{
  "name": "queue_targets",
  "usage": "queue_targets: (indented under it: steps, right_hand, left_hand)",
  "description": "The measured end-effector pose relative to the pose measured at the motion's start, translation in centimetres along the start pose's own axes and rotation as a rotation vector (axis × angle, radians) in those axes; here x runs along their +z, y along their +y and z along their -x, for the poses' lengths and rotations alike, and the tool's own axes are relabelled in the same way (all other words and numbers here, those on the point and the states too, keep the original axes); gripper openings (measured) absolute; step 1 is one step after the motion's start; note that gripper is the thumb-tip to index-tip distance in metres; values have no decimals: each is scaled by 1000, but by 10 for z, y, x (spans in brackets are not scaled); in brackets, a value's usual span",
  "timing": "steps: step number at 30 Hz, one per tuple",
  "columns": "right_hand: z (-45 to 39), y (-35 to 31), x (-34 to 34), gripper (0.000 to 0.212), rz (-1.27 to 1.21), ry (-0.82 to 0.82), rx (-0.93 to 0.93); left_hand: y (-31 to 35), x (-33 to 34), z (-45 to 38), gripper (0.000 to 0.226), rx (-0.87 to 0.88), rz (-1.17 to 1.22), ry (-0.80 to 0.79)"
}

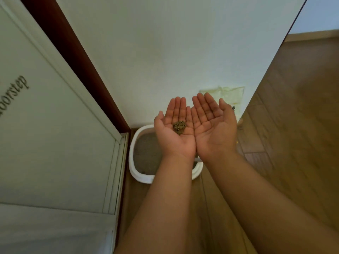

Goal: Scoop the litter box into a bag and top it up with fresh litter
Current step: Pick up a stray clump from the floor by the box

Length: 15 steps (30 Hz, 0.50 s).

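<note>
We see both hands held palms-up, side by side, above the litter box [141, 173]. Left hand [175, 132] lies flat, fingers [177, 109] straight and relaxed, nothing gripped; a small brownish clump [179, 127] just rests on the palm. Right hand [213, 129] is likewise spread and bare, holding nothing, its edge touching the left hand's.

The litter box sits on the wood floor [286, 125] in the corner, against the white wall [165, 52], right of the pale door panel [51, 134]. Grey litter [146, 153] covers what we can see of the tray; the arms hide its right part.

A thin yellowish bag [232, 96] lies flat by the wall, far right of the hands, partly hidden. We can't tell whether anything is in it.

Our judgement: early stage. One clump is lifted but not yet bagged. No scoop or fresh-litter container in view. Left to do: drop the clump in the bag, clear the rest, top up.
</note>
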State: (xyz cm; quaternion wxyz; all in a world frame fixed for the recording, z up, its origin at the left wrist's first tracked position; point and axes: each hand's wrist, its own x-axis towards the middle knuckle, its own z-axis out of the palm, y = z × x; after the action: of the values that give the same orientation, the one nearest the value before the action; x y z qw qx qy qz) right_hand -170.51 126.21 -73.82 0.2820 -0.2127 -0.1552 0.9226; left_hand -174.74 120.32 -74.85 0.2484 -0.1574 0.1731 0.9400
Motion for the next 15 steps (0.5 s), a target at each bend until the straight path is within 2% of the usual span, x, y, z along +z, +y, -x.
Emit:
queue_targets:
  steps: [4,9,15]
  right_hand:
    - [40,-60,99,45,1,19,-22]
    - [120,-160,258,43,-6,44,-53]
    - [222,-270,388,36,-28,36,-153]
  left_hand:
    - [19,113,49,45,-23,1,11]
    - [51,288,143,45,-59,-5,3]
    - [59,448,259,44,-136,-75,-103]
